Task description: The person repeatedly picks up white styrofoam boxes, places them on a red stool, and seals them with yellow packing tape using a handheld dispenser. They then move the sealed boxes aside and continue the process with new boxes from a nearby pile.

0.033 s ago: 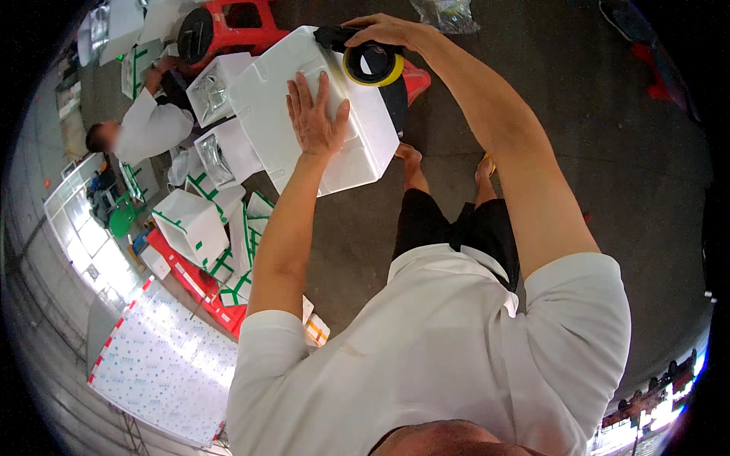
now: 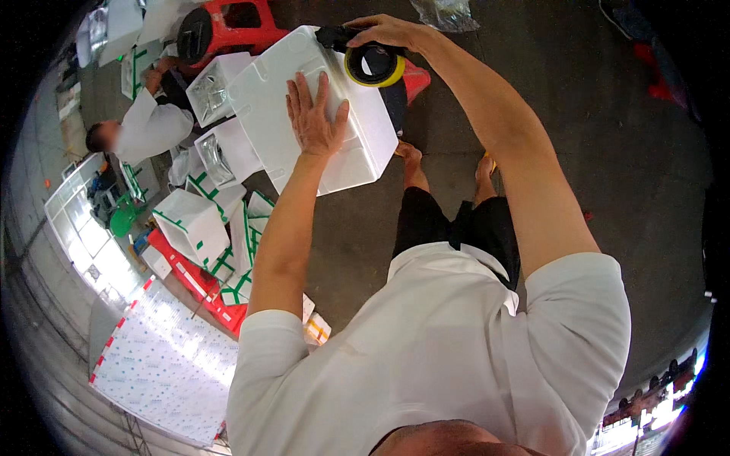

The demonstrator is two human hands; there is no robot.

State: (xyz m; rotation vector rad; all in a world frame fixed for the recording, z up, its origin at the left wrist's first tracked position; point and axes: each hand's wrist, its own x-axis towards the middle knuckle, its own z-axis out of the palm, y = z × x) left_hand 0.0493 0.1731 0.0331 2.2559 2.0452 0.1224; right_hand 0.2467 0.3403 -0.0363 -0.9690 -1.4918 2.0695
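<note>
Spread flat, my left hand [image 2: 315,125] presses on the top of a white foam box [image 2: 266,91]. At the box's far right end, my right hand [image 2: 380,32] is wrapped round a black tape dispenser [image 2: 334,36] carrying a roll of yellow-edged tape [image 2: 397,74]. The dispenser rests against or just over the box's edge; I cannot tell which. Part of its handle is hidden under my fingers. The box sits upon a stool that is mostly covered, with a red part [image 2: 415,80] showing at the right.
Beyond the box stands a red stool [image 2: 258,17]. On the left are foam boxes with silvery liners [image 2: 216,161] and a pile of green-taped white boxes [image 2: 192,226]. A person in a white shirt [image 2: 156,128] works at the far left. Clear plastic [image 2: 449,14] lies on the floor.
</note>
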